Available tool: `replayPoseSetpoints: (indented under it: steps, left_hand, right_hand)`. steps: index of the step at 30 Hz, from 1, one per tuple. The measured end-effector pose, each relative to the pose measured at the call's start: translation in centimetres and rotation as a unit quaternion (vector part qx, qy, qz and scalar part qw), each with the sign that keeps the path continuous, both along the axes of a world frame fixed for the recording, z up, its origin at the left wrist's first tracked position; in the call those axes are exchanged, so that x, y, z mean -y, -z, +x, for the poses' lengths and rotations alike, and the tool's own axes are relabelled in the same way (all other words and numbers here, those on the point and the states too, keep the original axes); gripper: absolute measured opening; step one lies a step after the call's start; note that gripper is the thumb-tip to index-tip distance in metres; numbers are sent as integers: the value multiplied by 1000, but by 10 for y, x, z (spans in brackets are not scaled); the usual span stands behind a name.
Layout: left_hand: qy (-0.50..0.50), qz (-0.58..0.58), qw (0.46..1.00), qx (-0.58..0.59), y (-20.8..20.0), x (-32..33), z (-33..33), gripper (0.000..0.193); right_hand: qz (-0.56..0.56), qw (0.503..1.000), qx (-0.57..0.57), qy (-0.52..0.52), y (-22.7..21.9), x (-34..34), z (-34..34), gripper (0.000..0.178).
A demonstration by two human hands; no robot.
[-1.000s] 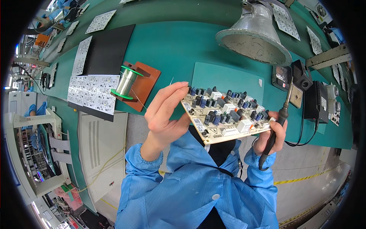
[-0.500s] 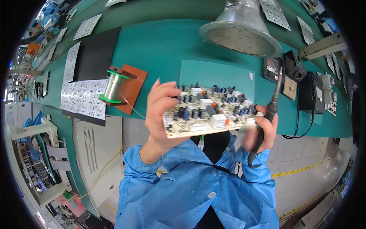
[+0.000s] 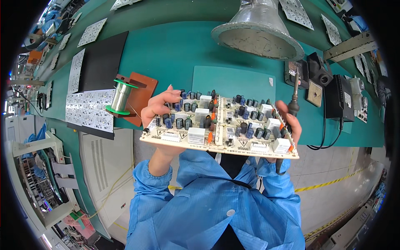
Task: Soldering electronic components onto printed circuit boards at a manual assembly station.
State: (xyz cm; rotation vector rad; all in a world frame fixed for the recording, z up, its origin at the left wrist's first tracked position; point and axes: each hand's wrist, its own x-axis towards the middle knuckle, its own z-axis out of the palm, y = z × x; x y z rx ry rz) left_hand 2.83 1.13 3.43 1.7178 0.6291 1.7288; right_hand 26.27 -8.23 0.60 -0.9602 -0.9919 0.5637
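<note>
A cream circuit board [image 3: 196, 143] is held up in front of me, its component side with capacitors and white blocks facing up. My left hand [image 3: 157, 107] grips its left end, the fingers over the far edge and the palm beneath. At the right end my right hand [image 3: 291, 125] holds the board's edge together with a black-handled soldering iron [image 3: 294, 104], whose tip points away from me. The board hides much of the right hand and the iron's handle. To the left, a spool of solder wire [image 3: 121, 98] with green rims sits on a brown stand [image 3: 143, 93].
A metal fume hood [image 3: 260, 31] hangs over the green bench [image 3: 166, 46]. At the right stand a black soldering station [image 3: 338, 100] and a tip-cleaning sponge tray [image 3: 314, 92]. Several white circuit boards [image 3: 89, 109] lie on and around a black sheet [image 3: 104, 58] at left.
The board has swung round, so more of its length faces me, and its left end has moved left with my left hand. The right hand now grips its right edge, still holding the iron.
</note>
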Motion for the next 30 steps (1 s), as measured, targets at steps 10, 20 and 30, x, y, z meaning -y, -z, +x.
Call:
replayPoseSetpoints:
  steps: [10,20,30]
  left_hand:
    - [19,-37,998,46,11,-5,1,48]
    - [74,-67,990,95,31,-17,-6,49]
    - [100,-78,982,142,29,-18,-3,46]
  right_hand:
    - [32,996,85,-9,-16,2,-3,29]
    - [62,982,167,57,-21,-4,-6,53]
    - [57,983,151,85,-14,1,-9,56]
